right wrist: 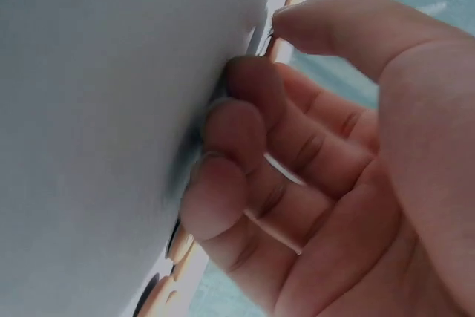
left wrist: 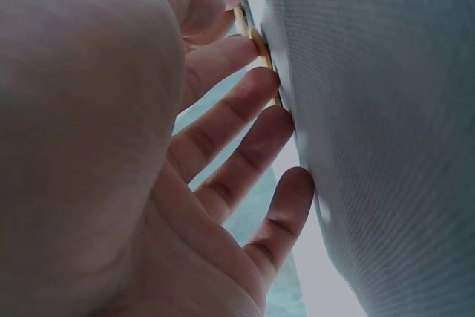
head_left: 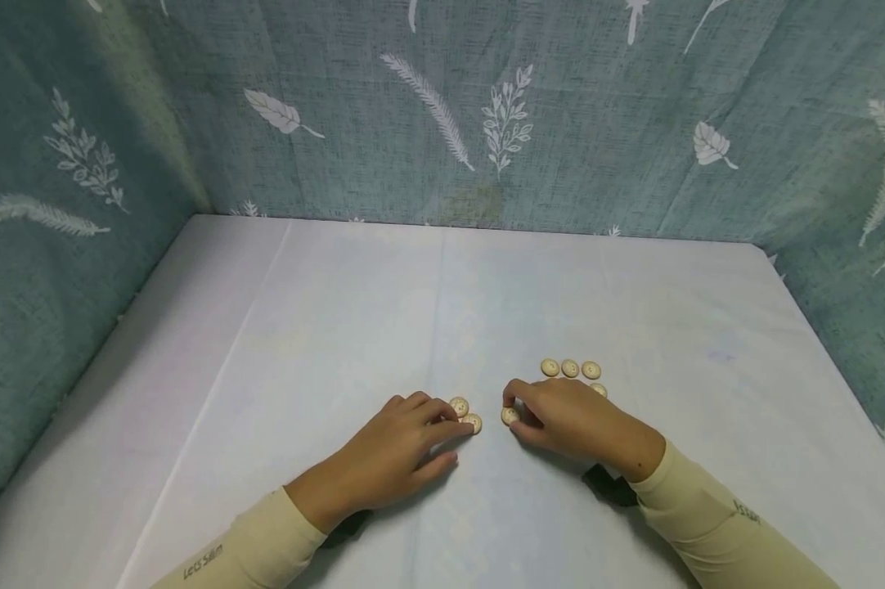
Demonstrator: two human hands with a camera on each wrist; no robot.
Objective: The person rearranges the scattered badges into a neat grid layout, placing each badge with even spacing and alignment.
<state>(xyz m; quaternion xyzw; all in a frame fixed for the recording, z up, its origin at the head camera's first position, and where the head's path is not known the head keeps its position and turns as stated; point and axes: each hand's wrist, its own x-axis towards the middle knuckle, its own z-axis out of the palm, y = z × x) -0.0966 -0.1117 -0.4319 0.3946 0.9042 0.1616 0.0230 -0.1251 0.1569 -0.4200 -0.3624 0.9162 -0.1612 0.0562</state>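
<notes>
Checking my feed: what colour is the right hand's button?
The button is pale tan, clearest in the head view.

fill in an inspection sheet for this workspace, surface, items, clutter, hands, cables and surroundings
Surface: white cloth with faint creases.
Items: at least seven pale round buttons; three in a row, one partly hidden by the right hand, one at its fingertips, two by the left hand.
Clutter: nothing seen.
Hands: right pinches a button between thumb and forefinger; left has fingers extended, one fingertip at a button.
Cables: nothing seen.
Surroundings: green leaf-patterned fabric behind and at both sides.
</notes>
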